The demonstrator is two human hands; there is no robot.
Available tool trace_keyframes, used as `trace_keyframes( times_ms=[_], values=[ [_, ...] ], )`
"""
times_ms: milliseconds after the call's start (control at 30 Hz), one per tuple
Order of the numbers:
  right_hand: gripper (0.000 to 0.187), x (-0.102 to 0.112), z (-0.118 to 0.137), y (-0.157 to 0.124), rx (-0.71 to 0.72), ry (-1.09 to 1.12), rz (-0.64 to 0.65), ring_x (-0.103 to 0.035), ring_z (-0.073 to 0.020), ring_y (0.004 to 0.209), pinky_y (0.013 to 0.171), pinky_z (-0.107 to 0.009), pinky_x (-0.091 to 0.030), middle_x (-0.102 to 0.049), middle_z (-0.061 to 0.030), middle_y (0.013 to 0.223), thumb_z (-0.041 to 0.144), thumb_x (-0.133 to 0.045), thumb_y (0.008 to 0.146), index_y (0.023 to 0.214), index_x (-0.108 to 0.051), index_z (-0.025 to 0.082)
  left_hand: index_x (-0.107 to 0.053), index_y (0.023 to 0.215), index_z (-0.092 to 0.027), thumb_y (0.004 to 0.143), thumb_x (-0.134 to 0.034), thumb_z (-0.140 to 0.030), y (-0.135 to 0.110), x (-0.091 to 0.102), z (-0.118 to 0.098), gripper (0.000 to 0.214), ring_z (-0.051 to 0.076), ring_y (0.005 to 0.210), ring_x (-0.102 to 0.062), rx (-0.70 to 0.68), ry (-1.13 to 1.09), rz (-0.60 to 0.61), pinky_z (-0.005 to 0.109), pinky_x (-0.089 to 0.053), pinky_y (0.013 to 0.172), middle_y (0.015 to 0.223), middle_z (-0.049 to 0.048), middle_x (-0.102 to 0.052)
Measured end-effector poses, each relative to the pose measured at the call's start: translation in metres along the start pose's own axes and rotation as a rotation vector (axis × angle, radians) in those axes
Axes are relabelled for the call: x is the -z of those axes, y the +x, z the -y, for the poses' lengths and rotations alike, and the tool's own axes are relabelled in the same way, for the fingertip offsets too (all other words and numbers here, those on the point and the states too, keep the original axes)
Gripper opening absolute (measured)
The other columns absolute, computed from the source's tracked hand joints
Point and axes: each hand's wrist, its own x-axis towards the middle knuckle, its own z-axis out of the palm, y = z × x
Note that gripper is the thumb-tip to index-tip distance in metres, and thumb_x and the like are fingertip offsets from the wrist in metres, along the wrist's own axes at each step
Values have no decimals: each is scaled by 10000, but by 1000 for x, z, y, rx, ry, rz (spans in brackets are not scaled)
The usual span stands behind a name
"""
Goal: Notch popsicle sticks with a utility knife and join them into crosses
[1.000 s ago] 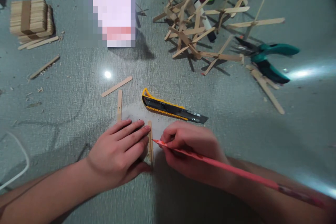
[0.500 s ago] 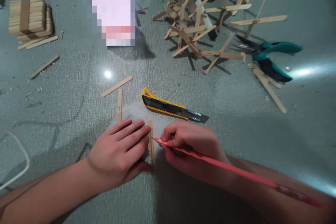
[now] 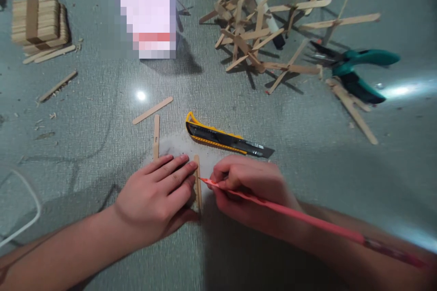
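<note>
Head camera, dial centred on the wooden stick (image 3: pixel 199 192), which I log lying along 12-to-6 on the grey surface (image 3: pixel 112 113), partly under the left hand (image 3: pixel 159 193); left hand at 9 o'clock, palm down, fingers nearly straight and close together, laid flat over part of the stick; right hand (image 3: pixel 251 184) at 3 o'clock, fingers closed around a red pencil (image 3: pixel 290 213), tip at the stick's 3 o'clock edge, contact I cannot tell; utility knife (image 3: pixel 218 137) near, at 1 o'clock, blade out; further off, crossed sticks (image 3: pixel 244 47) at 1, pliers (image 3: pixel 348 58) at 2, banded stick bundle (image 3: pixel 48 20) at 10 o'clock.
</note>
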Motion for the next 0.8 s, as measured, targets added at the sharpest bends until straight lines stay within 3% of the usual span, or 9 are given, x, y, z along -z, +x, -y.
trace_keyframes(
  times_ms=[167, 800],
  values=[
    [258, 1, 2, 1, 8, 7, 54, -566, -83, 588, 541, -201, -430, -643, 29, 707, 28, -589, 775, 678, -443, 218, -695, 1148, -105, 977, -566, -495, 1, 0, 1, 445, 306, 1274, -624, -2, 5, -3, 487, -525, 1078, 1385, 110, -635],
    [265, 2, 1, 3, -11, 3, 3, -575, -91, 590, 552, -214, -448, -639, 28, 715, 34, -604, 787, 682, -452, 224, -692, 1168, -104, 958, -599, -516, 0, -1, 1, 472, 304, 1283, -616, 5, 9, -5, 476, -506, 1093, 1387, 102, -635]
  ],
)
